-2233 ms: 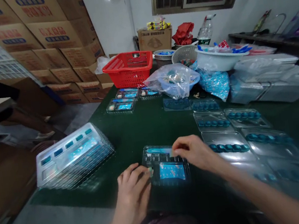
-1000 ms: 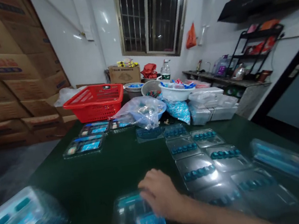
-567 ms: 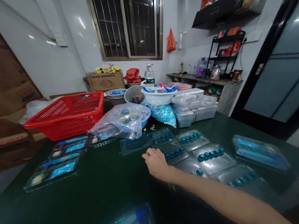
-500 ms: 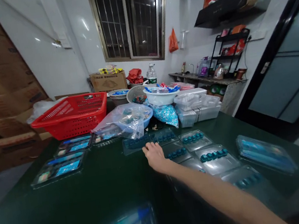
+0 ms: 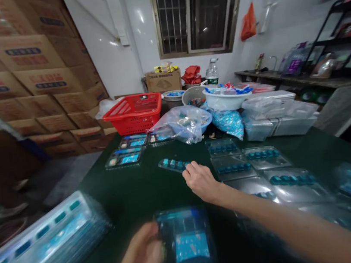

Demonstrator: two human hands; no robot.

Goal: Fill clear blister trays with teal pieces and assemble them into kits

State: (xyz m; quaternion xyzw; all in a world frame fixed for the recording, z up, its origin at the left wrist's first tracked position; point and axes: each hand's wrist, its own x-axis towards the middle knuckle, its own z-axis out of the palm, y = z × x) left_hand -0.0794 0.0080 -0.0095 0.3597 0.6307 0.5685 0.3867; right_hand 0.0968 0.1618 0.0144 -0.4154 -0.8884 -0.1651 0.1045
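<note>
At the dark green counter point(image 5: 131, 190), a person's blurred left hand point(image 5: 136, 259) presses against the edge of a plastic blister tray point(image 5: 186, 245) at 6 o'clock, its grip impossible to tell. The right hand point(image 5: 202, 182), fingers loosely curled, rests just beside a teal blister strip point(image 5: 173, 164) at its 10 o'clock. A stack of clear trays point(image 5: 44, 241) lies at 8 o'clock, with a red plastic basket point(image 5: 134, 113) at 11 o'clock.
</note>
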